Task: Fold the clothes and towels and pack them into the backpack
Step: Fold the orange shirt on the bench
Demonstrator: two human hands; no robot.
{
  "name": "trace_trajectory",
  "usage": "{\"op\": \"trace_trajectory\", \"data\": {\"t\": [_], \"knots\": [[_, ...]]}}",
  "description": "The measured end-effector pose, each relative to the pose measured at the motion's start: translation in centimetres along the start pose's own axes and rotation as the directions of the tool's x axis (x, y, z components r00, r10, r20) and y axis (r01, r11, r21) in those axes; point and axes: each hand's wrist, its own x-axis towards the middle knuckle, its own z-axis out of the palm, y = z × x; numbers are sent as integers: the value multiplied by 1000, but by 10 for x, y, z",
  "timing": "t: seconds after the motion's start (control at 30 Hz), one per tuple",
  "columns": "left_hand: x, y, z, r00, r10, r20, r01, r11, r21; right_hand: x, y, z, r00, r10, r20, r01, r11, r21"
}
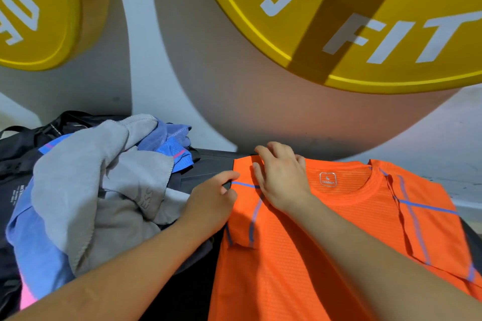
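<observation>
An orange shirt [326, 229] with blue stripes lies flat on a dark surface, its collar toward the wall and its left side folded inward. My left hand [211, 200] pinches the folded left edge of the shirt near the shoulder. Just right of it, my right hand [281, 177] presses flat on the shoulder area with its fingers spread. A heap of unfolded laundry sits to the left: a grey towel [104, 177] on top of blue garments [167, 141]. A black backpack [23, 143] lies at the far left, mostly hidden under the heap.
Two large yellow weight plates [365, 21] lean against the pale wall just behind the work surface. A strip of dark surface [208, 161] shows between the heap and the orange shirt. A pink patch of cloth [27, 297] shows at the lower left.
</observation>
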Motion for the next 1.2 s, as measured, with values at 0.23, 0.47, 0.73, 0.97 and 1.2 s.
{"op": "trace_trajectory", "data": {"t": [0.23, 0.47, 0.73, 0.97, 1.2], "knots": [[13, 3, 8, 998, 64, -28, -64, 998, 13, -21, 44, -49, 982, 173, 77, -176, 983, 42], [21, 5, 5, 998, 11, -59, -10, 1000, 24, -62, 219, -137, 553, 821, 144, -832, 552, 48], [28, 9, 8, 996, -47, -78, 47, 999, -3, -76, 240, -132, 509, 652, 562, -828, 192, 527], [35, 14, 11, 987, -15, -157, 21, 999, 39, -45, 236, -104, 622, 757, 197, -696, 420, 583], [28, 28, -12, 993, 83, -81, -58, 958, 281, -69, 214, -113, 562, 827, 32, -743, 487, 459]]}}
